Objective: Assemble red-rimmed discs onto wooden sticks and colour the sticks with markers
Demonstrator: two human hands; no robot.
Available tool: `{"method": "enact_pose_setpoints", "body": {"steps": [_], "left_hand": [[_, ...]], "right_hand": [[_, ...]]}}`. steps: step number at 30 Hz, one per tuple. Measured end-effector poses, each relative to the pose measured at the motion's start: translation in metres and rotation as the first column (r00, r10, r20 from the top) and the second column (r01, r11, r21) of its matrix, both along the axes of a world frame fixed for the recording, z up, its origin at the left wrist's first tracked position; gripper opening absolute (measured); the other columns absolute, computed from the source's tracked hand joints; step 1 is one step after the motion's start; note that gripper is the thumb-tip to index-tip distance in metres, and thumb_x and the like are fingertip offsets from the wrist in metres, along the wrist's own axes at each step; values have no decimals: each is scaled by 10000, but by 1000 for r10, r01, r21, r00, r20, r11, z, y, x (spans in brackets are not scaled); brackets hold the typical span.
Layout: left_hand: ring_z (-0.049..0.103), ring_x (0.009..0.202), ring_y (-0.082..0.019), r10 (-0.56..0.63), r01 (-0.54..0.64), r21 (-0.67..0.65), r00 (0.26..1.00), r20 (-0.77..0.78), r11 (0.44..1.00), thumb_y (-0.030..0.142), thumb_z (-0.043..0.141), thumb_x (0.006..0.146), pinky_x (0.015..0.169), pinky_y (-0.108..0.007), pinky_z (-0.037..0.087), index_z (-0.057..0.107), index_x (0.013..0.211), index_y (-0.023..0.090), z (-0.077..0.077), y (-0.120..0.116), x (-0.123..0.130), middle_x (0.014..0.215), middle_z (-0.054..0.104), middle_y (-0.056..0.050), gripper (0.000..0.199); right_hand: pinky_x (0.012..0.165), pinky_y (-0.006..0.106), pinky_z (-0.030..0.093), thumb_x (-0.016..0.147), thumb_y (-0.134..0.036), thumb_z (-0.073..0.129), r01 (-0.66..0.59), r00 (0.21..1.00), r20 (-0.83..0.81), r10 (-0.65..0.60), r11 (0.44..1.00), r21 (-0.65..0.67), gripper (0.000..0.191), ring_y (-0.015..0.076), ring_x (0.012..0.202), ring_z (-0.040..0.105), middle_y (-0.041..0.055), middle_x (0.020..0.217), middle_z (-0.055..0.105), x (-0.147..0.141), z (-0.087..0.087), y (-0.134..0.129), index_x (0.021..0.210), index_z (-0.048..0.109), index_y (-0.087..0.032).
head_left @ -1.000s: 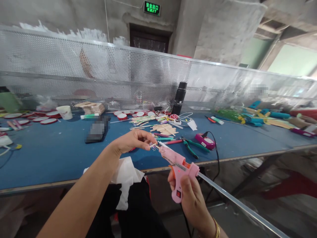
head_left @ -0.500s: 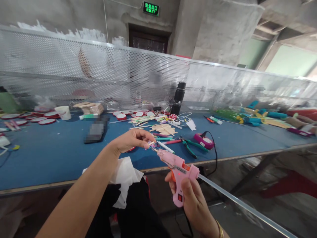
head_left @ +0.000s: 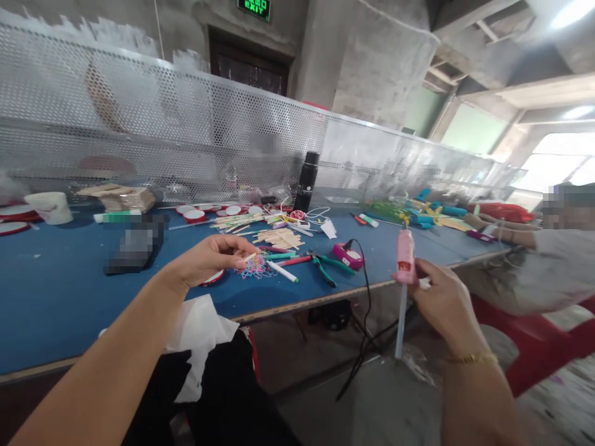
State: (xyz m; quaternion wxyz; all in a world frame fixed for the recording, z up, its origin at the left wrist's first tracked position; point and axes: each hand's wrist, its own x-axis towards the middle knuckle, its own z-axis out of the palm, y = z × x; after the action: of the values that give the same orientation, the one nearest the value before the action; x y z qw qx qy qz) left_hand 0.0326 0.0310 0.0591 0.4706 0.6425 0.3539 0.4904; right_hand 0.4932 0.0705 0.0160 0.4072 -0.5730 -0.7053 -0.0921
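Note:
My left hand pinches a small pale stick between thumb and fingertips, above a heap of thin coloured bands on the blue table. Well off to the right, past the table's front edge, my right hand grips a pink hot glue gun. Its nozzle points away from me, and a long clear glue stick hangs from its back. A white marker and green-handled pliers lie between the hands.
Wooden craft sticks lie behind the bands, near a black bottle. A purple device trails a black cable over the edge. White tissue rests on my lap. Another person's sleeve shows at the right, by a red stool.
My right hand has carried the glue gun away from the left hand, out to the right, and turned it to point away. The left hand keeps its pinch. The view has swung right.

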Motion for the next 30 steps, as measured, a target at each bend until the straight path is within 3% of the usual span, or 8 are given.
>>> {"method": "enact_pose_setpoints", "body": {"steps": [3,5,10,14,21,26,28,30], "left_hand": [[473,607,-97,-5,5,2,1000,0,1000,248,926,591,562,-211,427,841,857,190,0,0,0,631,564,7,286],[477,603,-94,-14,14,3,1000,-9,1000,249,924,590,563,-206,427,837,862,184,1,-1,0,636,572,11,294],[489,627,-98,-24,24,9,999,-43,1000,245,906,613,591,-207,432,826,876,182,1,-4,0,679,601,9,282],[472,625,-91,-28,29,5,999,-36,1000,240,912,606,587,-200,418,825,872,188,1,-3,0,658,565,25,284],[463,609,-76,8,-7,-3,993,115,1000,241,947,566,567,-191,410,833,867,175,-1,0,-4,627,530,31,328],[444,579,-61,2,-8,18,949,316,1000,241,951,573,502,-162,357,829,880,191,0,0,-7,617,520,36,334],[442,580,-60,-17,1,39,918,396,999,219,949,581,497,-158,356,824,880,187,2,-1,-7,606,502,42,326],[441,582,-58,-28,2,56,885,465,998,191,951,576,500,-153,363,818,882,179,6,-3,-8,598,474,51,334]], "right_hand": [[823,370,420,872,-360,533,238,933,307,-186,961,-142,341,283,903,636,129,1005,746,32,-7,50,1116,714,-206],[844,360,405,894,-339,502,297,874,466,-139,912,-284,341,282,966,654,136,1041,754,37,-14,78,1123,718,-209],[817,356,403,906,-257,454,273,864,503,-33,869,-412,335,275,977,694,162,1040,777,31,-27,120,1013,765,-195],[874,383,433,931,-305,416,305,870,490,-58,844,-441,436,311,1106,671,187,1225,731,31,-32,133,1212,725,-181],[973,520,440,906,-376,452,374,872,457,-174,840,-394,566,404,1240,582,214,1379,627,28,-30,119,1425,587,-194],[972,541,434,933,-414,449,363,912,241,-332,926,-99,555,426,1203,570,220,1316,643,3,-23,79,1390,602,-138],[978,504,439,960,-418,424,267,956,115,-269,963,32,500,382,1132,607,206,1218,690,-23,-22,61,1293,663,-133],[988,471,441,978,-437,431,47,995,82,-55,994,102,455,346,1070,631,175,1104,731,-57,-20,43,1183,711,-143]]}}
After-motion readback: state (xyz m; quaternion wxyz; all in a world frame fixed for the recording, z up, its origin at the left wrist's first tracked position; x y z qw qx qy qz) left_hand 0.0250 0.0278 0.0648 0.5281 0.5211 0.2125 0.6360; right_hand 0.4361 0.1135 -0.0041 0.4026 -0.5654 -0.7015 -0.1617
